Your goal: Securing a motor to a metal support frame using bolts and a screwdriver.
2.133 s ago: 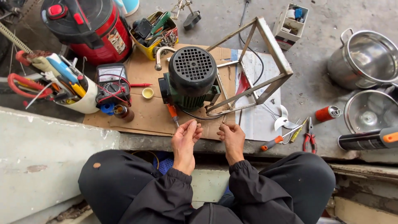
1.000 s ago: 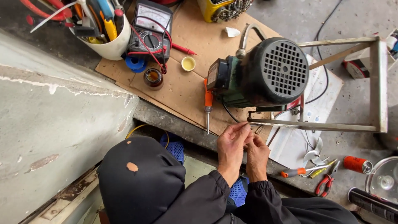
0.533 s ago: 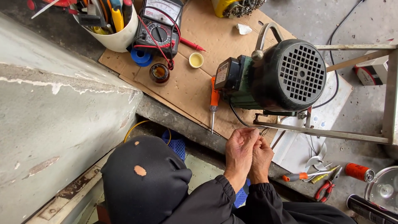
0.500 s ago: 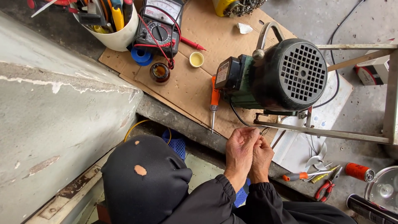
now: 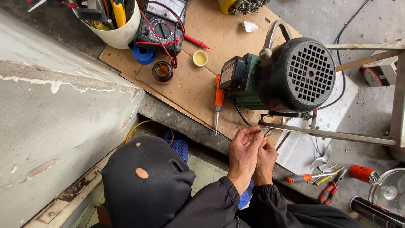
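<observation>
My left hand (image 5: 244,154) and my right hand (image 5: 266,159) are pressed close together, right in front of me. The fingers of both hands are curled in and pinch thin wires (image 5: 265,133) between their tips. The wires are very small here, so I cannot tell just how I hold them. They run up toward the electric motor (image 5: 278,76), which sits just above my hands. The motor is dark, with a round grille on its end and a green middle. It rests on a flat sheet of brown cardboard (image 5: 198,84). A thin metal frame (image 5: 333,135) runs along just under the motor, close to my fingertips. To the left of the motor lies an orange soldering iron (image 5: 217,101), with its tip pointing down toward me. Farther up the cardboard I see a small yellow cup (image 5: 200,58), a little brown jar (image 5: 163,71), a roll of blue tape (image 5: 141,54) and a black meter (image 5: 163,24) with red leads. A white tub (image 5: 118,33) full of tools stands beside the meter. To my right, on the ground, lie an orange screwdriver (image 5: 306,178), red pliers (image 5: 330,191) and an orange can (image 5: 363,174). My knee in black trousers (image 5: 147,185) is at the bottom, next to a grey concrete wall (image 5: 55,126).
</observation>
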